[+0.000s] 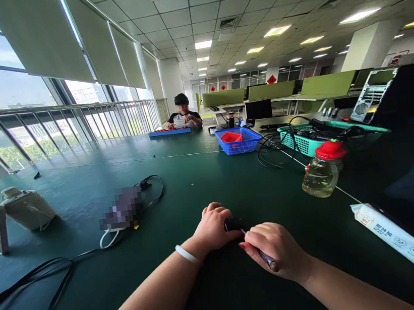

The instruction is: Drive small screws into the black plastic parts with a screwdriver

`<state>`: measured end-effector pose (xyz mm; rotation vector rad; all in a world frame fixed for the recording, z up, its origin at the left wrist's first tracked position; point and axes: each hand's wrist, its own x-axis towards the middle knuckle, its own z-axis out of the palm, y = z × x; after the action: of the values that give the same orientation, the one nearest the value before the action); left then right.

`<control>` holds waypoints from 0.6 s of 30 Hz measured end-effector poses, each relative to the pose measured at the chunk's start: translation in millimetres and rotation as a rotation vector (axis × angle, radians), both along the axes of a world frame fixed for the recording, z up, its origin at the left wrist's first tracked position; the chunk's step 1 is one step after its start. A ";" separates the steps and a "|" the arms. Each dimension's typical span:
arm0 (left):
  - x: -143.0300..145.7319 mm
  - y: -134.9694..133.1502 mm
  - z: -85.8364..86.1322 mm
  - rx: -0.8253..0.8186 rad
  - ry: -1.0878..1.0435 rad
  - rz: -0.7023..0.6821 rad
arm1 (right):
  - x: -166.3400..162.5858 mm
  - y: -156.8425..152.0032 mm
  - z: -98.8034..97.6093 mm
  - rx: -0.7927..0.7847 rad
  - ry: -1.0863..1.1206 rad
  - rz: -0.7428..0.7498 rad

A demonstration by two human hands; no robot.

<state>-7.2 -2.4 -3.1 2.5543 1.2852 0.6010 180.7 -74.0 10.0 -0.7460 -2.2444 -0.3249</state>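
My left hand rests on the dark green table, fingers curled round a small black object that is mostly hidden. A white band sits on that wrist. My right hand is just to its right, closed in a pinch on a thin pen-like tool. The tool's tip points at the black object and its dark end sticks out behind my fingers. The two hands almost touch.
A tilted bottle with a red cap lies to the right, a white power strip near the right edge. A blue basket and teal basket with cables stand further back. Black cables and a white device lie left. Another person sits at the far end.
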 end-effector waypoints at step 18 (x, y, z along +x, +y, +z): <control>0.4 -0.7 1.2 -0.010 0.019 0.011 | 0.8 -0.5 1.4 0.030 -0.008 0.009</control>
<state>-6.8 -3.1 -1.9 2.5525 1.3064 0.5733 181.4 -74.5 11.4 -0.7202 -2.2453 -0.3569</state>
